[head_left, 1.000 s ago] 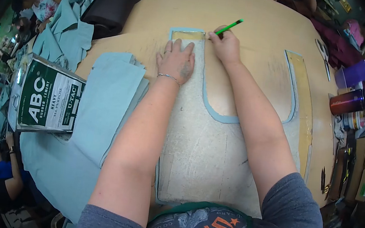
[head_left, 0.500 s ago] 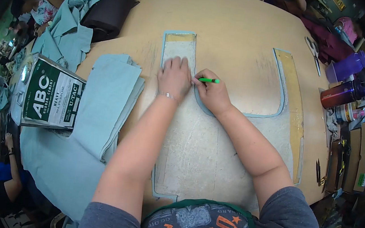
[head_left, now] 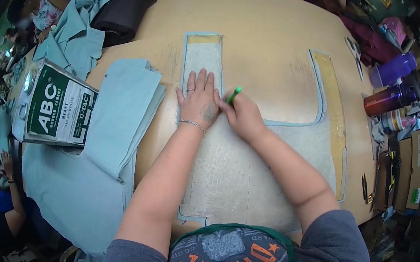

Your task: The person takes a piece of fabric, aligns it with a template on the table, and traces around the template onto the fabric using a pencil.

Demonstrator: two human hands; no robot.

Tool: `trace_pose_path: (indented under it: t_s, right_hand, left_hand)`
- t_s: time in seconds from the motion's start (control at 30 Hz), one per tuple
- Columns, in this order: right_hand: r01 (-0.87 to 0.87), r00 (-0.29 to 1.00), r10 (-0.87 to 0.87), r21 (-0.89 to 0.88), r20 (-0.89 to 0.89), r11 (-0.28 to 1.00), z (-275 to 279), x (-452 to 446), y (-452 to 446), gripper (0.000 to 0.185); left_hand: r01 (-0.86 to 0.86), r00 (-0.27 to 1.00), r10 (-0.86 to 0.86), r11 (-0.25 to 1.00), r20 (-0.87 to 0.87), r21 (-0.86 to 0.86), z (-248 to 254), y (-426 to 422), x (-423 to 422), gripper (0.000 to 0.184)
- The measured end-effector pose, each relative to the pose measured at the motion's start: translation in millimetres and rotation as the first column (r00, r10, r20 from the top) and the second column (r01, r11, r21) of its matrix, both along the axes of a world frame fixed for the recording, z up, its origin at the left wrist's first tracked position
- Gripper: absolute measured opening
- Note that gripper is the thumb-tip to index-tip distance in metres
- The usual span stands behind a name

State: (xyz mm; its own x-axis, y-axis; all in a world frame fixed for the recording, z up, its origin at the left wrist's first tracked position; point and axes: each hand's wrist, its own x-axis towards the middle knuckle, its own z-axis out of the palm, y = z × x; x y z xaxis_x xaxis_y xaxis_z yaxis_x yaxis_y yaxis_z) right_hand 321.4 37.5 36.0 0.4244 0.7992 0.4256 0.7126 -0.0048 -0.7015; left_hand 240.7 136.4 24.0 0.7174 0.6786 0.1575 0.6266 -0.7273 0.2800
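A large pale U-shaped pattern piece point(head_left: 262, 173) lies flat on the table, with yellowish tape on its ends and right side. Light blue material point(head_left: 304, 125) shows as a thin rim along its edges. My left hand point(head_left: 200, 101) rests flat on the pattern's left arm, fingers spread. Close beside it, my right hand point(head_left: 244, 113) grips a green pen point(head_left: 233, 95) at the inner edge of that arm. The pen stands fairly upright; its tip is hidden by my fingers.
At left, an ABC rubber cement can point(head_left: 60, 106) stands on folded blue material point(head_left: 122, 105). A dark roll point(head_left: 125, 10) lies behind. Scissors point(head_left: 355, 54), a purple container point(head_left: 393, 69) and a dark red bottle point(head_left: 387, 101) line the right side. Other people are around the table.
Both hands have moved slightly down along the pattern's left arm. My left fingers have spread, and the green pen has tipped from nearly level to more upright.
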Motion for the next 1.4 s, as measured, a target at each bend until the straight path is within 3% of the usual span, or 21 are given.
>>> trace_pose_path:
  t_s: [0.03,0.13,0.3,0.53,0.67,0.8,0.87,1.03,1.13,1.27,1.4]
  right_hand:
    - [-0.042,0.999,0.040,0.057,0.033,0.997,0,-6,-12,0.012]
    - [0.033,0.980,-0.043,-0.055,-0.196,0.998,-4,-10,-27,0.012]
    - [0.118,0.977,-0.106,0.053,-0.183,0.992,-16,-11,-26,0.012]
    - [0.110,0.960,-0.098,0.030,-0.262,0.993,-13,-11,-22,0.013]
    - [0.098,0.988,-0.092,0.042,-0.125,0.994,-15,15,17,0.016]
    - [0.173,0.963,-0.171,-0.008,-0.208,0.985,-8,29,44,0.018]
    - [0.144,0.962,-0.140,0.001,-0.235,0.990,-12,29,43,0.018]
    - [-0.067,0.996,0.064,-0.035,-0.066,0.997,-11,4,-33,0.014]
    - [-0.057,0.968,0.036,-0.079,-0.250,0.995,-1,5,-54,0.012]
    - [-0.025,0.974,0.031,0.026,-0.224,0.999,-17,5,-52,0.013]
    - [0.002,0.980,0.002,0.016,-0.201,1.000,-17,3,-55,0.014]
  left_hand:
    - [-0.007,1.000,0.007,1.000,0.013,0.001,0,-1,1,0.044]
    - [-0.004,1.000,0.004,1.000,0.016,-0.007,1,-4,-4,0.043]
    - [0.002,0.998,-0.002,1.000,0.062,-0.011,-3,-31,-22,0.049]
    - [0.038,0.995,-0.049,0.992,-0.090,-0.124,20,-82,-58,0.092]
    - [0.031,0.987,-0.048,0.993,-0.155,-0.112,22,-83,-57,0.091]
    - [0.020,0.983,-0.039,0.994,-0.180,-0.105,20,-86,-54,0.092]
    - [0.008,0.982,-0.026,0.995,-0.187,-0.098,22,-84,-52,0.091]
    - [-0.008,0.979,-0.013,0.995,-0.205,-0.103,26,-87,-54,0.090]
    - [-0.015,0.984,-0.002,0.996,-0.181,-0.093,23,-87,-55,0.090]
    - [-0.025,0.982,0.006,0.995,-0.187,-0.099,17,-90,-54,0.089]
    - [-0.131,0.963,0.078,0.972,-0.260,-0.193,24,-109,-48,0.102]
